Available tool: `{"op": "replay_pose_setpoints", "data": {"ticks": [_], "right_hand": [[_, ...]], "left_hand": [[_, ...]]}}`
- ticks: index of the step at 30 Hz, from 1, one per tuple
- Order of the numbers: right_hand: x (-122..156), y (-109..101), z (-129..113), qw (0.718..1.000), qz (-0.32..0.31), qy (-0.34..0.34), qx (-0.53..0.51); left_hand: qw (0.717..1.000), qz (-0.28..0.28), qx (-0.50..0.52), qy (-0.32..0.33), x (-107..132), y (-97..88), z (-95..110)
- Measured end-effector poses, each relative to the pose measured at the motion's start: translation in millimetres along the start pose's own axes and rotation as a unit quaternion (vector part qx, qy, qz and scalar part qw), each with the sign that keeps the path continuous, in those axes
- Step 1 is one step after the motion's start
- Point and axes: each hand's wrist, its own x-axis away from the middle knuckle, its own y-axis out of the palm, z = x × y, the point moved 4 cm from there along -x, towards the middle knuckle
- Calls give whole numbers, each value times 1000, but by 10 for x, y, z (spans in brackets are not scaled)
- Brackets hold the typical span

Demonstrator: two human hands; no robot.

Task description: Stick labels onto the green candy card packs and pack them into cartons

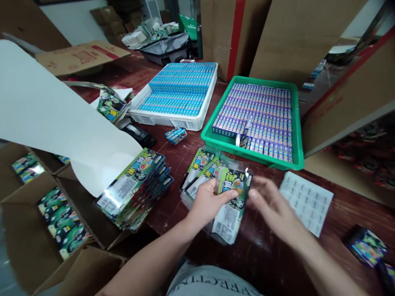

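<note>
Printed packet, green and black with a glossy face, lies in the left hand: its thumb is pressed across the front and its fingers are closed around the left edge, mostly hidden behind. The right hand is blurred, its fingers half curled at the packet's right edge; I cannot tell whether they have hold of it.

With one thumb bearing on slick film, a sideways tug from the right fingers could twist the packet or slide it free. Just left of the left fingers, more packets lie overlapping on the worktop; a dragged lower edge might catch and scatter them. Farther left, the packet stack leans unevenly, so a knock from the left forearm could spill it. Just right of the right fingers, the label sheet could be pushed askew by a careless wrist.
</note>
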Motion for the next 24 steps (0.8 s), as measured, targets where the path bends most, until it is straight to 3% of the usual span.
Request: {"op": "replay_pose_setpoints", "data": {"ticks": [3, 5, 7, 9, 11, 14, 16, 19, 22, 24], "right_hand": [[64, 340, 244, 985, -6, 75, 153], [50, 399, 365, 963, 51, 86, 252], [5, 395, 461, 948, 71, 78, 300], [-59, 340, 511, 939, 52, 65, 335], [-158, 229, 484, 926, 24, 49, 373], [-482, -53, 283, 920, 56, 7, 389], [-858, -265, 98, 921, 113, -53, 369], [-1592, -453, -89, 918, 109, -159, 347], [-2262, -519, -98, 932, 47, -168, 317], [-2477, -544, -88, 939, 31, -170, 296]], "left_hand": [[998, 67, 9, 15, -52, 51, -158], [993, 86, -61, 50, -118, 64, -171], [973, 108, -169, 115, -243, -15, -53], [919, 176, -295, 195, -432, -219, 183], [834, 268, -420, 235, -676, -499, 438], [739, 365, -551, 134, -1095, -921, 638], [701, 395, -592, 55, -1295, -1096, 649], [683, 402, -610, 15, -1428, -1155, 575], [679, 396, -618, 4, -1434, -1151, 470], [679, 392, -621, -5, -1425, -1186, 419]]}}
